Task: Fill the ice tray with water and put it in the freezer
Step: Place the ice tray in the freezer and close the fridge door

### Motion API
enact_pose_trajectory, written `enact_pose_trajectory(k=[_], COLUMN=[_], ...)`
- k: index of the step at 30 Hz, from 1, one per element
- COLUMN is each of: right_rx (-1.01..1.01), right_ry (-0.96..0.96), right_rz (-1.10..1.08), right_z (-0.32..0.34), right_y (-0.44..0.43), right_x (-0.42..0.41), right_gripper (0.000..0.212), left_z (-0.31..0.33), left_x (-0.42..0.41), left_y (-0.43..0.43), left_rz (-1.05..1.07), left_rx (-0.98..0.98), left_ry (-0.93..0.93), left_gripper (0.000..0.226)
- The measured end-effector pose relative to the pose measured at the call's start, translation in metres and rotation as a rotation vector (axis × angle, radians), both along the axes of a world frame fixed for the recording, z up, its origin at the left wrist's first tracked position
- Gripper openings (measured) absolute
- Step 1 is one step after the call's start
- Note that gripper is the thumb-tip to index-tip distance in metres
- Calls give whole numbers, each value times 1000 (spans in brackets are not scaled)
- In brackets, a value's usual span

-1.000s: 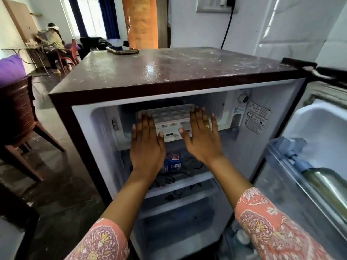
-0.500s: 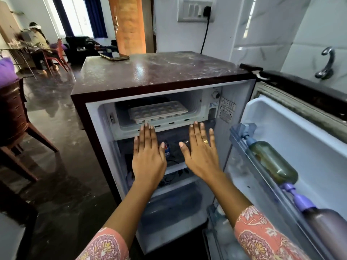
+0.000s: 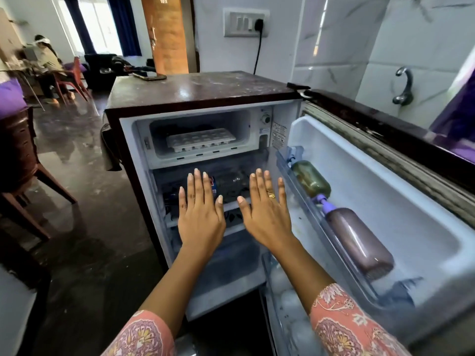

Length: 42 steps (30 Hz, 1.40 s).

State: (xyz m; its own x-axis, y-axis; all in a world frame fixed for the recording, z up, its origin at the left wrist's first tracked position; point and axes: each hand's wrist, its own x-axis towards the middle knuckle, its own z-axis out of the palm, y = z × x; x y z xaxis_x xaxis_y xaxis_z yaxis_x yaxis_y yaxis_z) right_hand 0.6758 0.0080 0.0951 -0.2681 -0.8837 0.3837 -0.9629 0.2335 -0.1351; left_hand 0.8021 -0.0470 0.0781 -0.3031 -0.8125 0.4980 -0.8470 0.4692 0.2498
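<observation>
Upper centre: ice tray [image 3: 201, 140] sits in freezer compartment [image 3: 241, 124]; left hand [image 3: 201, 217], right hand [image 3: 266, 217] flat, empty; door [image 3: 385, 201] likely closes next.

The white ice tray [image 3: 200, 140] lies flat on the floor of the freezer compartment [image 3: 241, 124] at the top of the open fridge [image 3: 128, 160], just behind its front lip. On the fridge's dark, scuffed top [image 3: 205, 86] a phone [image 3: 149, 77] lies near the back left corner, and the upper door shelf [image 3: 303, 194] carries a greenish bottle [image 3: 311, 178] and a brownish bottle [image 3: 359, 242] lying along it, one after the other. The fridge stands on the dark glossy floor [image 3: 84, 227], with a brown chair [image 3: 23, 160] to its left.
</observation>
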Motion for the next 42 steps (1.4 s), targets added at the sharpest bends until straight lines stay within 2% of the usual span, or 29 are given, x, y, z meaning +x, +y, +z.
enact_pose_trajectory(k=[10,18,24,31,39,42], right_rx=[5,-41,-149,-207,-288,-305], right_ry=[18,58,142,222,271,240], right_rz=[-7,-76,-184,-344,-554,-611], right_z=[10,26,37,52,75,81], right_y=[90,142,173,216,265,278], right_x=[14,23,30,31,3,-12], right_gripper=[80,72,62,60,62,63], left_z=[8,28,31,30,35,32], left_x=[16,1,0,-4,-36,-52], left_y=[84,118,148,178,215,223], left_rz=[-44,-177,-241,-331,-513,-552], left_rx=[-4,3,-58,-128,-169,-158], left_ry=[-14,21,48,30,114,99], left_gripper=[69,68,68,63,63,62])
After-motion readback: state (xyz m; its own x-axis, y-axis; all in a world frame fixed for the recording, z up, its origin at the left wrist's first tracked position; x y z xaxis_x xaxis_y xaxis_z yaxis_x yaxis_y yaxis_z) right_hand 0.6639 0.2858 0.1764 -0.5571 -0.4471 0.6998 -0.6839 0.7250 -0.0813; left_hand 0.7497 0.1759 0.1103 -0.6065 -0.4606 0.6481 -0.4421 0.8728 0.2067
